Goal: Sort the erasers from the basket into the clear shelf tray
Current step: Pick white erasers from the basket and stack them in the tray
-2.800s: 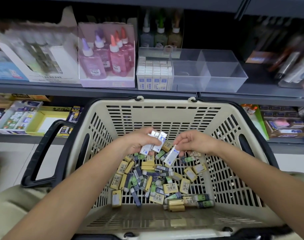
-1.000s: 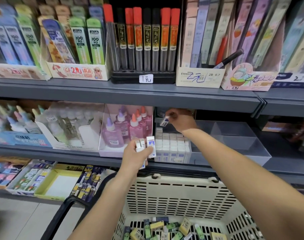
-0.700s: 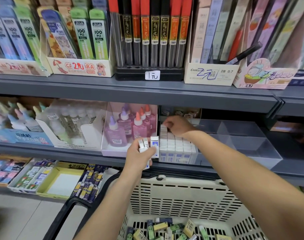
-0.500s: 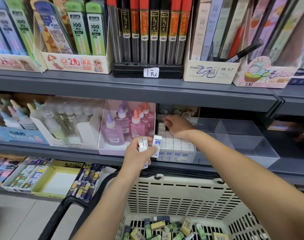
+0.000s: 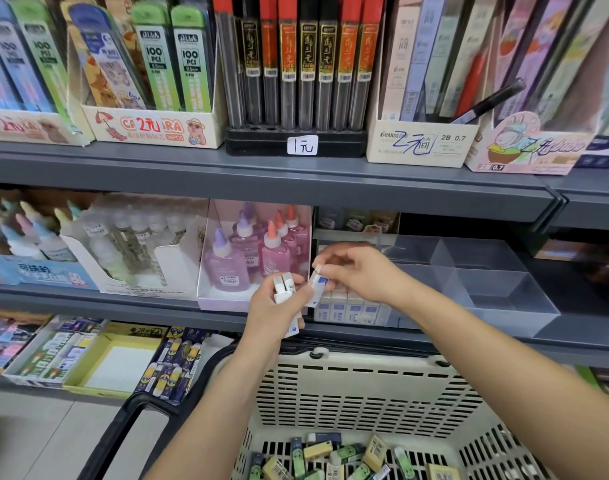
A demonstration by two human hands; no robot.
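At mid-frame, a right hand (image 5: 356,273) pinches one eraser (image 5: 317,283) from the spares (image 5: 284,287) gripped in the left hand (image 5: 279,308), before the tray (image 5: 504,292); a loose handover could drop it into the basket (image 5: 362,393).

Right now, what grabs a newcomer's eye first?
Two hands meeting mid-frame: the right hand pinches one white eraser from the bunch in the left hand. Behind them, the clear shelf tray holds white erasers at its left end only. Below sits the cream basket of mixed erasers.
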